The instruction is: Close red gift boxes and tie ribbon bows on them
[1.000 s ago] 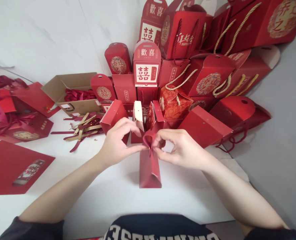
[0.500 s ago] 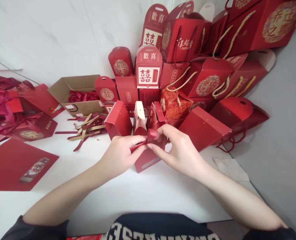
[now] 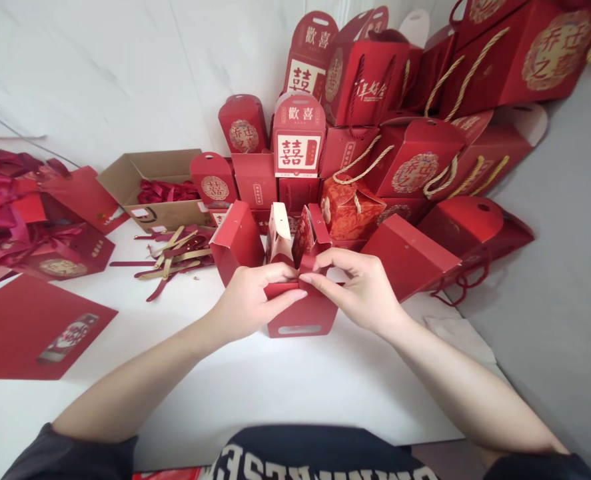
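Observation:
A red box point(image 3: 302, 313) with a pale slot in its front flap stands before me, between my two hands. The fingers of my left hand point(image 3: 255, 297) are closed on its upper left edge, thumb in front. My right hand point(image 3: 358, 287) pinches a short piece of red ribbon point(image 3: 308, 264) at the top middle of the box. The fingertips of both hands nearly meet there. The ribbon's other end is hidden behind the fingers. Just behind stand a cream-topped box point(image 3: 279, 227) and a red box with a holed flap point(image 3: 316, 227).
Stacked red gift boxes point(image 3: 298, 137) rise along the wall. A cardboard box point(image 3: 168, 217) holds dark red ribbon. Gold and red straps point(image 3: 172, 257) lie left on the white table point(image 3: 295, 393), near a flat red card point(image 3: 35, 327) and ribboned boxes point(image 3: 75, 250).
The box under my hands has turned to face me more squarely. My left hand has shifted slightly right onto its edge, and the ribbon loop at my right fingertips looks smaller.

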`<state>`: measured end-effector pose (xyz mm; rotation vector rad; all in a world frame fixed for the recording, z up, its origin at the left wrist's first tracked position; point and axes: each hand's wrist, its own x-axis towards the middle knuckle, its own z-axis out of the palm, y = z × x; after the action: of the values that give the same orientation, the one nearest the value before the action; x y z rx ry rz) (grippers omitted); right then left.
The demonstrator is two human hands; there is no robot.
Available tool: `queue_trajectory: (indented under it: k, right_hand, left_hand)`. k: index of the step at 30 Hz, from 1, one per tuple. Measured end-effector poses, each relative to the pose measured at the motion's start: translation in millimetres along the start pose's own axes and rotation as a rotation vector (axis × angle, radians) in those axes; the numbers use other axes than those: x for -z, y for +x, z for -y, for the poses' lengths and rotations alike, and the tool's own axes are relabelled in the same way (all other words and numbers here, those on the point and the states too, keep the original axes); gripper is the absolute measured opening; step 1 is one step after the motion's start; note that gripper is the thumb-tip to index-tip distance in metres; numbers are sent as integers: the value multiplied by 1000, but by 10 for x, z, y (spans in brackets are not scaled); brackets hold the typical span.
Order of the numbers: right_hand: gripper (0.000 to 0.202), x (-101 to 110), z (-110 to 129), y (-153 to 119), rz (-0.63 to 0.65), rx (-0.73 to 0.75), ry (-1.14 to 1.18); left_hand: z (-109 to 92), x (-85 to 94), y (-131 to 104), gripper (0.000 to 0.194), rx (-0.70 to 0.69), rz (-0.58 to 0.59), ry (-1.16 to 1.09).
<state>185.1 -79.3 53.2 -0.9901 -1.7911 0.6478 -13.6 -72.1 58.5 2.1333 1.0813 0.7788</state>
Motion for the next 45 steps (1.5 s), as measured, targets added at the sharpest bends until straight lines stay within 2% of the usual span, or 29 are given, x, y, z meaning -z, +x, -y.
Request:
queue_trajectory:
  k: [4,11,18,24,29,35,45]
  right_hand:
    - [11,-7,8,-8,-21,22,7]
    - [18,-5,12,-10,28,-33,144]
    - [22,51,-24,30,98,-141,281]
    - [30,140,-10,41,275,-140,187]
    - [16,134,5,28,296,-43,117]
    - [21,133,29,24,311,9,28]
    - [18,117,34,27,296,-15,66]
  left_hand:
    - [0,-49,-21,19,-21,-34,34]
    - [10,-99,-35,18,-61,-74,76]
    - [42,-79,-5,16,-44,-89,70]
    - [31,-72,10,16,-36,-69,-10]
    - [19,-66,16,18,-51,-58,-27]
    - [41,-100,11,16,-60,-81,-21]
    - [49,-90,17,14,-80,-85,-16]
